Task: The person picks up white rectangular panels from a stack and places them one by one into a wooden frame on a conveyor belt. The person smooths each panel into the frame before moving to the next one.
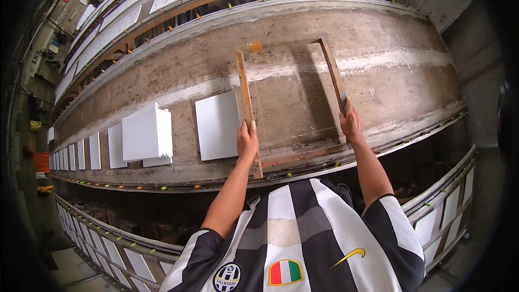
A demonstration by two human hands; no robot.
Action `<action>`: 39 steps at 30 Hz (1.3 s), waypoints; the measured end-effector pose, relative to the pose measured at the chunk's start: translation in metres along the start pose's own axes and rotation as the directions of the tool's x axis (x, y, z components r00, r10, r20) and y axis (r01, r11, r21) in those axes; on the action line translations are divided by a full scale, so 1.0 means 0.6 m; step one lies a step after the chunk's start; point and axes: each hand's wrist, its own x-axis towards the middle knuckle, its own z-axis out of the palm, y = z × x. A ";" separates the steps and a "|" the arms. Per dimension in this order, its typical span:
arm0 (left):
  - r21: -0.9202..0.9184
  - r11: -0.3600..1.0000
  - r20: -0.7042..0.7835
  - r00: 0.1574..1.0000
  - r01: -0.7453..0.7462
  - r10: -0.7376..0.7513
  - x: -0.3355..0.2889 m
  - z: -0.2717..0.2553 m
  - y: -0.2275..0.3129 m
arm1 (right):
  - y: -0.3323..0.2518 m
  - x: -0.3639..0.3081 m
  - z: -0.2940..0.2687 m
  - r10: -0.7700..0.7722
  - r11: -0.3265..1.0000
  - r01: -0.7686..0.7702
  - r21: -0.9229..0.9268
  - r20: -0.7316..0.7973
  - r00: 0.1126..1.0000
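Frame (245, 91) of wood, roughly rectangular, positioned over a long, stained worktable (394, 84); whether it touches the surface cannot be told. Left hand (247, 140) grips its left bar below the middle; right hand (352, 123) grips its right bar. White sheet (217, 126) lies just beside the left bar. Stack of white sheets (141, 132) rests farther left, with single panels (95, 151) in a row beyond.

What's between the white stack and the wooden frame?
In the head view, a white sheet lies on the table between the stack and the wooden frame.
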 end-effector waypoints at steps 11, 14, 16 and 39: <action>-0.022 1.000 0.040 0.999 0.007 -0.007 -0.048 0.076 0.068 | 0.117 -0.015 -0.011 0.022 1.000 -0.021 -0.013 0.008 1.000; -0.019 1.000 0.049 0.999 0.015 -0.014 -0.053 0.078 0.088 | 0.118 -0.013 -0.025 0.060 0.998 -0.059 -0.027 0.031 0.998; -0.015 1.000 0.042 0.999 0.008 -0.008 -0.056 0.080 0.098 | 0.129 -0.011 -0.024 0.052 0.998 -0.052 -0.020 0.016 0.998; 0.064 0.997 -0.038 0.999 0.030 -0.027 -0.072 0.107 0.090 | 0.145 -0.011 -0.026 0.041 0.999 -0.040 -0.032 0.018 0.999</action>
